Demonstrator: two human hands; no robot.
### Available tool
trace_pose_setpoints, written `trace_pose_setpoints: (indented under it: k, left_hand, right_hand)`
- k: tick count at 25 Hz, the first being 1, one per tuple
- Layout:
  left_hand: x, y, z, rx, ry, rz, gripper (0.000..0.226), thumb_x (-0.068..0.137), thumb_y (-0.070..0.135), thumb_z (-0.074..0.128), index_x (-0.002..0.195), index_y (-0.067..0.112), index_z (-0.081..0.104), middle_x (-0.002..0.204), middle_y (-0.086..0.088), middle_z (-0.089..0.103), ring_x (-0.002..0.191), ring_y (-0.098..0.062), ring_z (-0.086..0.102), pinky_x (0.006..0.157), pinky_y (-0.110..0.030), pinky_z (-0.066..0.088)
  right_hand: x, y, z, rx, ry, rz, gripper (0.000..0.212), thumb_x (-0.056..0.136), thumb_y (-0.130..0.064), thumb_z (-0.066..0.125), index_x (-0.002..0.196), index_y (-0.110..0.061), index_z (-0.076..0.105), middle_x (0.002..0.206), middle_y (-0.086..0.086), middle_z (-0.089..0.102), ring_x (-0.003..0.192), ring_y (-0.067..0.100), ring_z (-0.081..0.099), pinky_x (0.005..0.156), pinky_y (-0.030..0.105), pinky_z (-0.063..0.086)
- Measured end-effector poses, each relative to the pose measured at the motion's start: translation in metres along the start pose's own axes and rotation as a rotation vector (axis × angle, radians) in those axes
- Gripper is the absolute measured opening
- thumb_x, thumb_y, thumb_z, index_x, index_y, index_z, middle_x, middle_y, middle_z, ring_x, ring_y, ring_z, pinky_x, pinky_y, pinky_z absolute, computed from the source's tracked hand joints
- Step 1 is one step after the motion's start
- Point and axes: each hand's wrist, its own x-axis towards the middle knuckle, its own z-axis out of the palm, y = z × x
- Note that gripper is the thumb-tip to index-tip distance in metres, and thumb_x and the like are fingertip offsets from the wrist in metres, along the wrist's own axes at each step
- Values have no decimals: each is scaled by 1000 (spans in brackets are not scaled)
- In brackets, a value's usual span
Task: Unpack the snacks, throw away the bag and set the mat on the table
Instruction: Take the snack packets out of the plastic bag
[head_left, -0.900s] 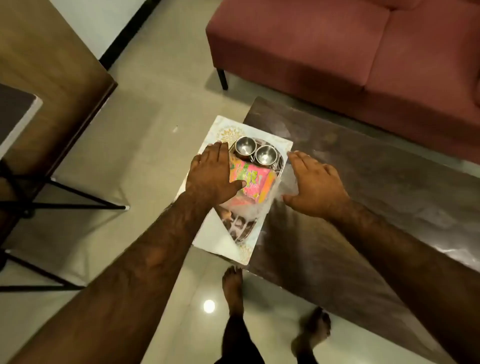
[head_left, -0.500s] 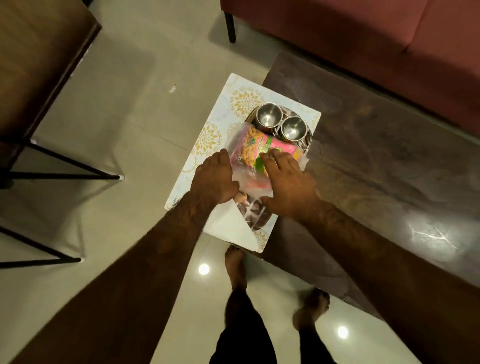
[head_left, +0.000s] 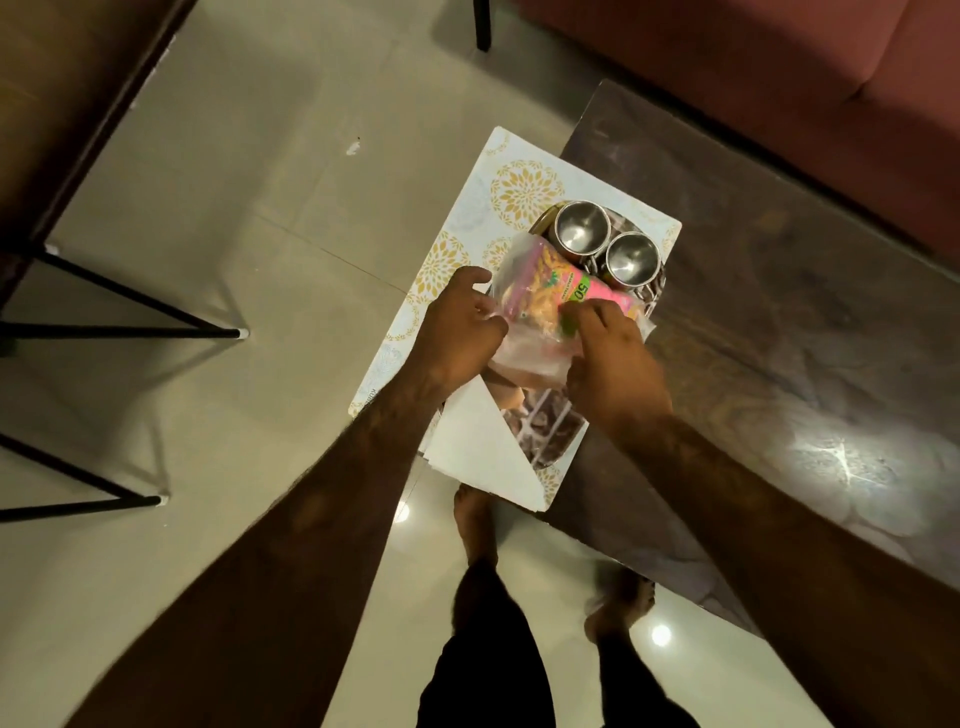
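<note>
A clear plastic bag (head_left: 519, 349) holds a pink and green snack packet (head_left: 558, 291). It lies on a patterned tray (head_left: 550, 431) beside two steel cups (head_left: 582, 231). The tray rests on a white mat with gold flowers (head_left: 452, 249), which overhangs the left end of the dark table (head_left: 779, 322). My left hand (head_left: 460, 327) pinches the bag's left edge. My right hand (head_left: 613, 358) grips the bag and packet from the right. A white folded sheet (head_left: 478, 447) lies on the near part of the mat.
A red sofa (head_left: 779, 78) stands behind the table. A wooden desk on black metal legs (head_left: 119, 291) is at the left. My bare feet (head_left: 472, 519) stand on the glossy tiled floor at the table's near corner.
Both hands have closed in on the bag from flat on the mat and now grip it. The camera has moved closer and tilted further down.
</note>
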Motion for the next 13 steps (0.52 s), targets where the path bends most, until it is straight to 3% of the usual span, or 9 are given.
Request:
trace_pose_setpoints:
  k: [3, 5, 7, 9, 11, 13]
  left_hand:
    - [-5, 6, -4, -372, 91, -184, 43, 84, 13, 60, 125, 23, 52, 102, -2, 64, 89, -23, 66, 87, -43, 55]
    - [-13, 6, -7, -472, -53, -268, 35, 85, 25, 63, 119, 24, 56, 100, -1, 66, 88, -18, 66, 94, -47, 55]
    - [-25, 5, -8, -604, -285, -276, 19, 82, 33, 65, 100, 28, 66, 94, 3, 73, 87, -13, 71, 93, -47, 54]
    - [-32, 5, -7, -557, -365, -210, 19, 86, 28, 67, 106, 27, 68, 99, 1, 75, 83, -13, 75, 88, -43, 57]
    - [-33, 8, -3, -413, -276, -164, 27, 91, 22, 68, 117, 16, 64, 104, -7, 72, 74, -13, 73, 76, -38, 58]
    - [-35, 14, -2, -367, -225, -175, 20, 94, 26, 65, 109, 13, 67, 94, -9, 71, 67, -14, 70, 71, -39, 58]
  right_hand:
    - [2, 3, -18, 85, 67, 10, 56, 78, -3, 56, 132, -15, 60, 128, 10, 61, 116, 36, 60, 86, 43, 54]
    - [0, 0, -29, 130, 104, 9, 54, 76, -16, 49, 128, -15, 64, 122, 13, 67, 109, 36, 65, 83, 40, 52]
    - [0, -3, -35, 164, 125, 9, 56, 75, -24, 43, 125, -16, 65, 117, 12, 70, 103, 34, 67, 80, 34, 48]
    - [1, -3, -36, 184, 119, 30, 49, 80, -19, 46, 125, -17, 64, 118, 11, 70, 105, 33, 66, 79, 30, 43]
    - [3, -2, -38, 201, 75, 69, 45, 91, -11, 50, 135, -19, 57, 130, 10, 66, 117, 30, 62, 86, 29, 42]
    - [1, -1, -42, 225, 14, 58, 50, 100, -21, 50, 149, -20, 44, 147, 8, 55, 131, 26, 53, 99, 30, 38]
